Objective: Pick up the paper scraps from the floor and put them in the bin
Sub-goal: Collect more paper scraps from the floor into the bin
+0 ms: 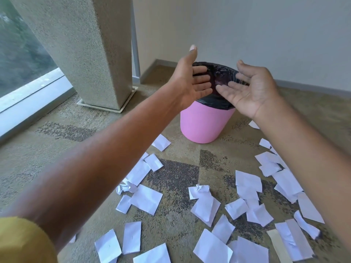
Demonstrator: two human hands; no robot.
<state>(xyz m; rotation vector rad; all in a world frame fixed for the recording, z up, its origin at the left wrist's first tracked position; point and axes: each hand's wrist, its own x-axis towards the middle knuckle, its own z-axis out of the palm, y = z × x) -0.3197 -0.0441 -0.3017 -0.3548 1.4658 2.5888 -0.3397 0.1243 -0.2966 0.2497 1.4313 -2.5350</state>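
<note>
A pink bin [204, 123] lined with a black bag [221, 73] stands on the carpet near the wall. Both my hands hover over its mouth, palms facing each other. My left hand [191, 80] has straight fingers and holds nothing. My right hand [250, 90] is likewise spread and bare. Several white paper scraps [146, 199] lie scattered on the carpet in front of the bin, some flat, some crumpled [201, 188]. What lies inside the bin is hidden.
A rough concrete pillar [91, 50] stands at the left on a base plate. A glass window wall [22, 59] runs along the far left. A pale wall [247, 31] with a skirting closes the back. More scraps [281, 173] lie at the right.
</note>
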